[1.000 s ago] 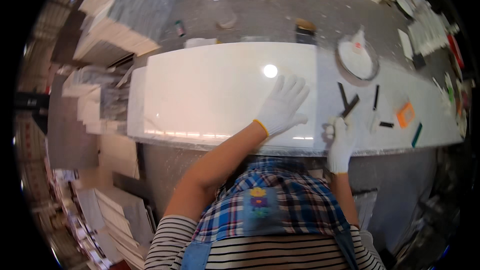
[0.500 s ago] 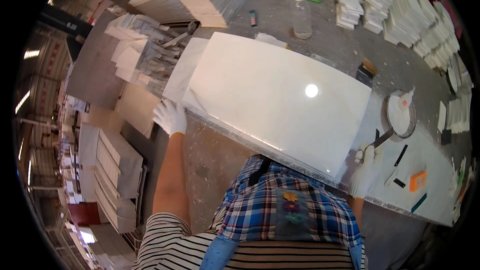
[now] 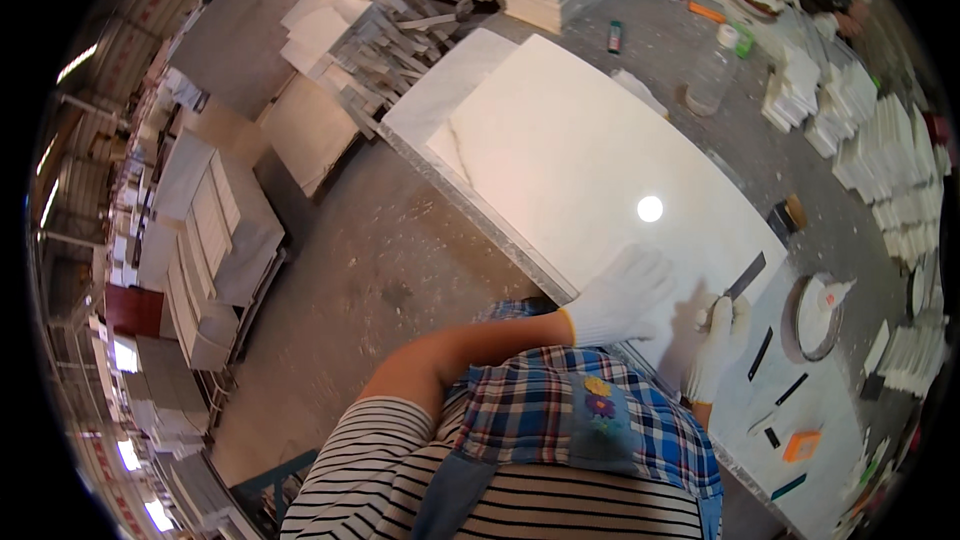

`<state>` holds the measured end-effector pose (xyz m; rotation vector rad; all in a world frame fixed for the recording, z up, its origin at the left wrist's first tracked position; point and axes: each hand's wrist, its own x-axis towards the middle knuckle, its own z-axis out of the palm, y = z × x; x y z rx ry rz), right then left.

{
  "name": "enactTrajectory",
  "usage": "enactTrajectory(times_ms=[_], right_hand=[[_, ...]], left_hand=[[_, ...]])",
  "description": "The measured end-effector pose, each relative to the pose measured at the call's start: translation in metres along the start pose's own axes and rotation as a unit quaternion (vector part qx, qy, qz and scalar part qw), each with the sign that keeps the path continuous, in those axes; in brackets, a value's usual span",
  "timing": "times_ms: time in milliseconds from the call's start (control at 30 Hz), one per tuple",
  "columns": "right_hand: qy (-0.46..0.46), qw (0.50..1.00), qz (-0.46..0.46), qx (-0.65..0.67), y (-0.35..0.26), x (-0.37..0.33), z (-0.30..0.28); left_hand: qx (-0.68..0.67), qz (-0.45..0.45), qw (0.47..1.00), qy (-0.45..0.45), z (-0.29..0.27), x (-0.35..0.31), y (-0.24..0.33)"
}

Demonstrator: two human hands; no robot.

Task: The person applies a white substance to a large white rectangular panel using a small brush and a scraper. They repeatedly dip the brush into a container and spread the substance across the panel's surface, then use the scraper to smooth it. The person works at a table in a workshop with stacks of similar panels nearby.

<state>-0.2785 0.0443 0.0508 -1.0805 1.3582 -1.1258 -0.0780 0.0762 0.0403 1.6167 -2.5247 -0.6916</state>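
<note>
A polished white stone slab (image 3: 590, 140) with a faint vein at its left end lies on the work table, a round light reflected in it. My left hand (image 3: 630, 295), in a white knit glove, rests flat on the slab's near edge, fingers stretched out and nothing in them. Just to its right, my gloved right hand (image 3: 715, 345) is closed around a flat dark scraper (image 3: 747, 276), whose blade points up and away over the slab's right end. The fingers hide the scraper's lower part.
Right of the slab are a round bowl (image 3: 802, 332) with a white bottle (image 3: 835, 292) on it, dark strips (image 3: 761, 353) and an orange box (image 3: 801, 446). Beyond stand a clear bottle (image 3: 712, 72) and stacked white tiles (image 3: 868, 152). Stone pieces (image 3: 345, 25) are piled at far left.
My left hand has moved right from the table's left corner onto the slab beside my right hand. The whole view has turned; my right hand still grips the scraper, now over the slab.
</note>
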Motion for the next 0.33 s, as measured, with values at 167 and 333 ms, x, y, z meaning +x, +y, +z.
enactTrajectory(times_ms=[167,333], right_hand=[[0.010,1.000,0.005,0.008,0.004,0.001,0.008],[-0.017,0.997,0.017,0.068,0.007,0.002,0.010]], left_hand=[[0.010,-0.137,0.988,0.073,-0.026,-0.015,-0.069],[0.125,-0.367,0.904,0.180,-0.034,-0.105,-0.235]])
